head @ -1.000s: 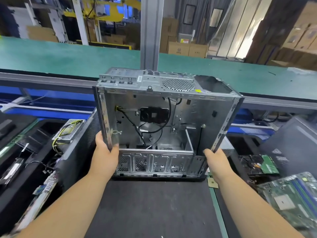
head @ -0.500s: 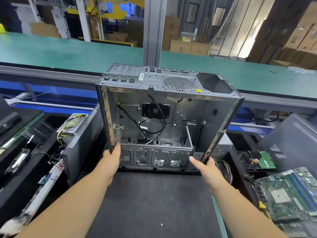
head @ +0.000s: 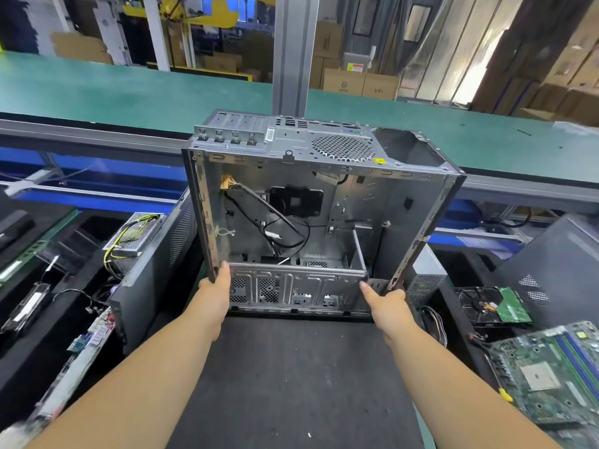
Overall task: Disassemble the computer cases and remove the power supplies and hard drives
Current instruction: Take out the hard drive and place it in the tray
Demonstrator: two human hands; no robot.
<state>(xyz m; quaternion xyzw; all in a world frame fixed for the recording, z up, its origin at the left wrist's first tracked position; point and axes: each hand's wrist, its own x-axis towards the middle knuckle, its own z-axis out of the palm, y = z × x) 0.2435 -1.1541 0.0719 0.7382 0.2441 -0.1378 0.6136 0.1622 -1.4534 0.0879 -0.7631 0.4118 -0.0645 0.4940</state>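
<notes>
Standing on end at the far edge of the black work mat (head: 291, 377), the stripped computer case (head: 324, 222) shows its open side to the camera, tilted a little so the rear panel with its round fan grille faces up and away. Both hands sit at the case's 2 near bottom corners. The left hand (head: 215, 291) has its fingers wrapped on the lower end of the left front rail, gripping it. The right hand (head: 385, 301) is at the lower end of the right rail; its thumb points in toward the drive cage, but whether its fingers actually clasp the rail I cannot tell.

From that hold, nearly all of the case lies above and beyond the hands, so the weight sits away from the person. Its long axis runs about upright, bottom edge nearest and resting on or just at the mat. Each hand is equally near its own corner, so neither leads.

Inside, only loose black cables (head: 275, 222) and an empty bay show. The power supply cut-out at the upper right looks vacant; a power supply (head: 134, 234) lies to the left and a hard drive (head: 496, 306) to the right, so this case is probably finished and ready to push onto the green conveyor (head: 129, 92) behind.
</notes>
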